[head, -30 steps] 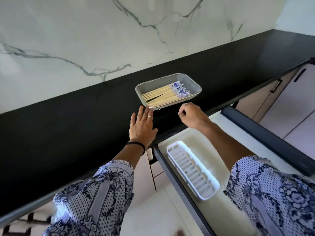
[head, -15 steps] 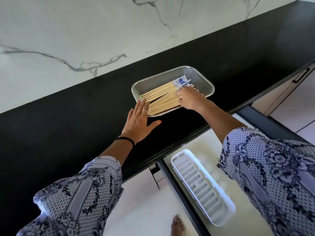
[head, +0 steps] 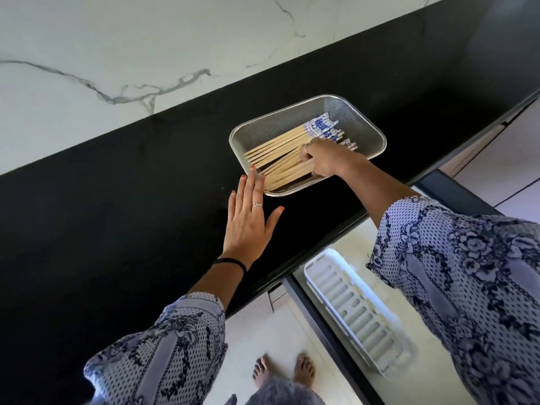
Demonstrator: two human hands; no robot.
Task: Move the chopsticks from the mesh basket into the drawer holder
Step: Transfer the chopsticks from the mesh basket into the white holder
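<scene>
A silver mesh basket [head: 365, 124] sits on the black counter and holds several wooden chopsticks [head: 280, 144] with blue-and-white patterned ends. My right hand [head: 327, 160] is inside the basket, fingers curled around a bunch of the nearer chopsticks. My left hand [head: 248, 220] lies flat and open on the counter, fingertips touching the basket's near left corner. A white slotted holder [head: 353, 314] lies empty in the open drawer below the counter edge.
The black counter [head: 131, 194] runs along a white marbled wall [head: 117, 54]. The open drawer's dark front rail [head: 324, 331] juts toward me. My bare feet [head: 283, 372] stand on the pale floor beside the drawer. Cabinet fronts are at the right.
My right hand went from the counter edge into the basket and closed on a bunch of chopsticks. My left hand slid forward to the basket's corner. The camera tilted further down.
</scene>
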